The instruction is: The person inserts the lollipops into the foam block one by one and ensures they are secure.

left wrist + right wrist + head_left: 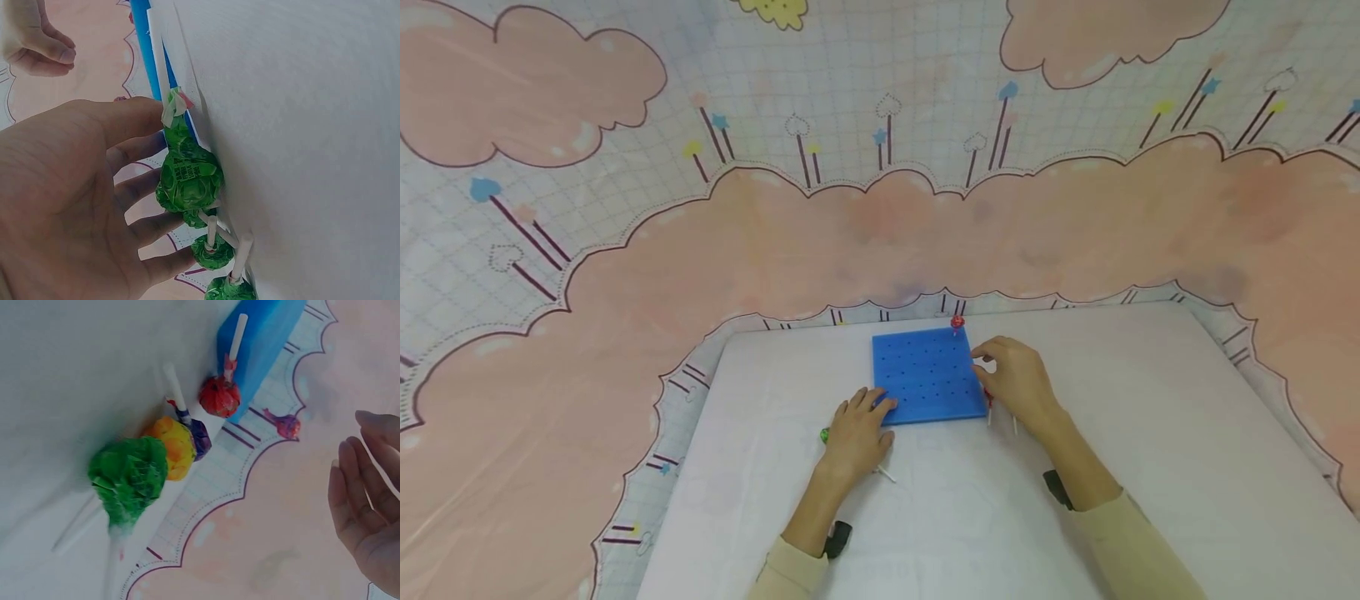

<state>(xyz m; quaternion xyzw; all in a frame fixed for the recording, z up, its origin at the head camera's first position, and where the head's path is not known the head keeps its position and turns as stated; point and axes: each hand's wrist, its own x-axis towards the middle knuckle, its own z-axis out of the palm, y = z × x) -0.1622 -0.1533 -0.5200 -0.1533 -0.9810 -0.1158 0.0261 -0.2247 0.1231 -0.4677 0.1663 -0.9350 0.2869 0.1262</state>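
Note:
A blue board [928, 375] with rows of small holes lies on the white table, and one red-wrapped lollipop [957, 322] stands at its far right corner. My left hand [856, 437] rests at the near left corner of the board, fingers spread over its edge. Several green lollipops [189, 181] lie beside and partly under that hand. At the board's right edge hovers my right hand [1018, 379], its fingers loosely bent with nothing between them. Below it lie a red lollipop [220, 397], a purple lollipop [200, 439], a yellow lollipop [172, 447] and a green lollipop [130, 475].
The white table [925, 517] extends around the board on the near side and both sides. Behind it hangs a cloth [887, 233] printed with pink clouds. Dark wrist straps [837, 540] sit on both forearms by the light sleeves.

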